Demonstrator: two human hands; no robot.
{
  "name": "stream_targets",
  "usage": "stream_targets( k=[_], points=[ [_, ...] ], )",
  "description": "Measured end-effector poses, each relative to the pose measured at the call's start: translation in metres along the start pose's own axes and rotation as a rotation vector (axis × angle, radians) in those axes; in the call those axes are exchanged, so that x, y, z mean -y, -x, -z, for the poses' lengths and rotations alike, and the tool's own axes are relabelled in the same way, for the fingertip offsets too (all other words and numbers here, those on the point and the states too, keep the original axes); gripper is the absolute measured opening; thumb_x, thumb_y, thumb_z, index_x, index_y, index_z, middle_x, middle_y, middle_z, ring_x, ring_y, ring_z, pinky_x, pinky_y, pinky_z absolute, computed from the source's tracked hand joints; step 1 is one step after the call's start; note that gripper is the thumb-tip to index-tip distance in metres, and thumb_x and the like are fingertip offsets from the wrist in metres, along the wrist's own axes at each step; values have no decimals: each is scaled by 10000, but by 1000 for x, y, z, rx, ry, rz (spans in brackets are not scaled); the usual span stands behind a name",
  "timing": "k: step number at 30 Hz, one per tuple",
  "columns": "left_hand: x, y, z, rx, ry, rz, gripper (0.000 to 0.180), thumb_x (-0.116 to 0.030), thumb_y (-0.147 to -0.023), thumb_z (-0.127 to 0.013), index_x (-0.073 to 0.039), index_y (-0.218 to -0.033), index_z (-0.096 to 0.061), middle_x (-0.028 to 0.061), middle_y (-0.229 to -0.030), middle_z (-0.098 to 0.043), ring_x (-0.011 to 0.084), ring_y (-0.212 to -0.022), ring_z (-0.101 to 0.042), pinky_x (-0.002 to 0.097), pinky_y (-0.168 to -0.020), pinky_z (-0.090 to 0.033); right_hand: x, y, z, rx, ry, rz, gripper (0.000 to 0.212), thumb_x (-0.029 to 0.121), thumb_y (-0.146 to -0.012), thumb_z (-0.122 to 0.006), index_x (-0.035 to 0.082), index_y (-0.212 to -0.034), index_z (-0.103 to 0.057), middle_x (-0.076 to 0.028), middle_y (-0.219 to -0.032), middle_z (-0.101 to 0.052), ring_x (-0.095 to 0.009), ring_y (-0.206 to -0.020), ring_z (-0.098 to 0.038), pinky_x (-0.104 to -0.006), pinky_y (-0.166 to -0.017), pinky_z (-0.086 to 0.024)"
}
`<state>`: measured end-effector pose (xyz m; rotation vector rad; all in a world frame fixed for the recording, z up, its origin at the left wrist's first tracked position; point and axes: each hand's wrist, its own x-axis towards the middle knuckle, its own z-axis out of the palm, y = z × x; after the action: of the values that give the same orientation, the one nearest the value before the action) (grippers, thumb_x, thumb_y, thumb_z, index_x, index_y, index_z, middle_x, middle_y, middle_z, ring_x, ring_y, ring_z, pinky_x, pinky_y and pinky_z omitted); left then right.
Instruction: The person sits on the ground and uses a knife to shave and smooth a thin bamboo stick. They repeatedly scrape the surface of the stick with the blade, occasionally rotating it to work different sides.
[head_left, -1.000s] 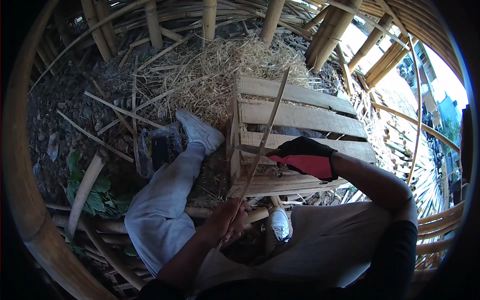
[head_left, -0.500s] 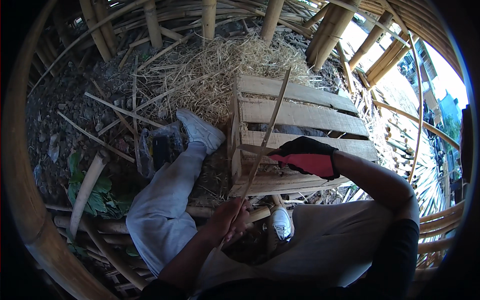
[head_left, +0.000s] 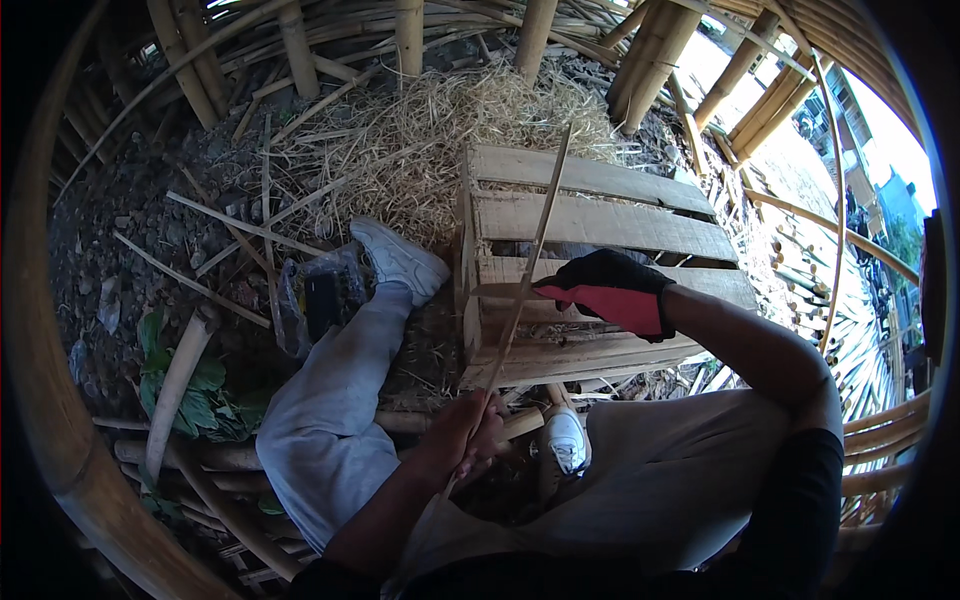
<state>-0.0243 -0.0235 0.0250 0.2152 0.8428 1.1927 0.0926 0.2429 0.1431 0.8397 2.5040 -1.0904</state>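
A long, thin bamboo strip (head_left: 541, 222) slants up and away from my lap, its far end over the wooden crate. Bare fingers of my left hand (head_left: 466, 437) are wrapped round its lower part. In a black and red glove, my right hand (head_left: 612, 293) is closed on a knife (head_left: 503, 291), whose handle is hidden in the fist. The narrow blade points left and crosses the strip above the crate's near side; whether it bites into the strip cannot be made out. The slatted crate (head_left: 600, 225) sits right in front of me.
Wood shavings (head_left: 470, 110) are heaped beyond the crate. Loose bamboo strips (head_left: 245, 222) and a clear plastic bag (head_left: 291, 310) with a dark item lie left on the stony ground. Bamboo posts (head_left: 409, 38) stand behind; cut bamboo poles (head_left: 800, 275) lie at right.
My right hand and the knife have shifted slightly away from me along the strip. The strip's far end has tilted a little to the left. My left hand keeps its grip.
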Motion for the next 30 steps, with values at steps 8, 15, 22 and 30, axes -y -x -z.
stream_targets(
  k=[8,15,22,30],
  points=[
    [-4,0,4,23,27,-83,485,-619,-1032,-418,-145,-935,-449,-47,-506,-344,77,-308,-280,234,-331,-271,2,-3,-14,-223,458,343,316,256,-1005,-554,245,-1293,-685,-120,-978,-657,-255,-881,-666,-380,-820,-534],
    [6,-4,12,112,56,-54,500,-653,-1019,-406,-161,-942,-446,-53,-497,-322,68,-319,-289,227,-342,-278,14,-5,21,-355,68,127,316,297,-990,-547,8,-999,-676,-154,-808,-651,-258,-729,-629,-373,-707,-487],
    [-1,0,1,52,83,6,488,-650,-1019,-408,-169,-954,-456,-53,-508,-345,65,-327,-306,218,-335,-287,34,3,-18,61,-144,-165,333,329,-1035,-543,144,-1254,-713,-52,-836,-662,-115,-718,-587,-300,-684,-480],
    [0,-2,9,67,43,17,459,-604,-1051,-373,-163,-975,-477,-61,-511,-370,57,-319,-315,220,-353,-305,26,2,-17,31,-74,-109,386,480,-1020,-553,132,-1080,-707,-11,-737,-603,-88,-600,-539,-280,-561,-436]
  ],
)
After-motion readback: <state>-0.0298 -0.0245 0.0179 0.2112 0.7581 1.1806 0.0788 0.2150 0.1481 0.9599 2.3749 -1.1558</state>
